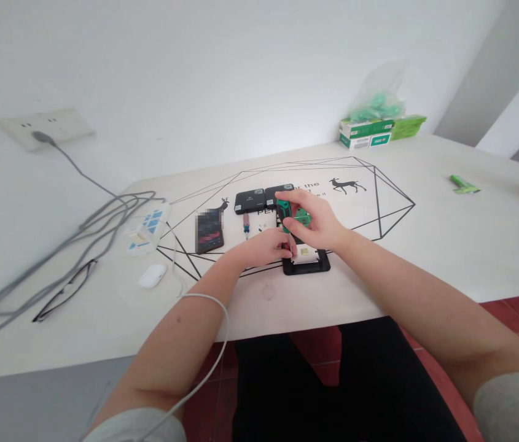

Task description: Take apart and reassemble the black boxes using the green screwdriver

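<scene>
My right hand (317, 221) is closed around a green and black screwdriver (284, 212) held upright, its tip pointing down at a black device (306, 263) lying open on the table with a white part inside. My left hand (266, 245) rests at the device's left edge, fingers pinched near the screwdriver's shaft. A small green piece (303, 216) shows between my right fingers.
Two black boxes (263, 199), a small blue screwdriver (245, 224) and a phone (209, 231) lie behind the hands. At left are a power strip (147, 228), grey cables, glasses (63, 292) and a white earbud case (152, 275). Green-white boxes (365, 132) stand far right.
</scene>
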`<action>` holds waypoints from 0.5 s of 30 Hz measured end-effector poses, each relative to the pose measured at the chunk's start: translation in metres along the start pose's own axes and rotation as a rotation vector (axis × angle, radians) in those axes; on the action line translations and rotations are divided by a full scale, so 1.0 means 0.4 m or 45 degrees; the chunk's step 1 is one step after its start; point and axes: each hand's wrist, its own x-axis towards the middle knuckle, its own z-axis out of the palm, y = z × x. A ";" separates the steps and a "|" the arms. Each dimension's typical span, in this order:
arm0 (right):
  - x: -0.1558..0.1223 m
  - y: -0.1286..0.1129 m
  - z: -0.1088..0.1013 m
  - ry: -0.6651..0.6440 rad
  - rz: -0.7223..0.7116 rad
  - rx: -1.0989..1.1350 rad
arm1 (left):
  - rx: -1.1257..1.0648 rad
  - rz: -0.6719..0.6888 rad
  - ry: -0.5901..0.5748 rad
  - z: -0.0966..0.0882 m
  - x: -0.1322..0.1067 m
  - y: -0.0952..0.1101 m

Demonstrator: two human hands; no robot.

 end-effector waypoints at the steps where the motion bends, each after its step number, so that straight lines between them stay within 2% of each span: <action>1: 0.000 -0.002 -0.001 -0.017 0.014 0.005 | -0.004 0.003 0.000 0.000 0.000 0.001; 5: -0.002 -0.007 0.001 -0.053 0.068 -0.001 | -0.017 -0.019 -0.014 -0.002 -0.002 0.009; 15: -0.015 0.006 0.020 0.003 0.156 0.085 | 0.050 -0.023 0.023 -0.009 -0.005 0.019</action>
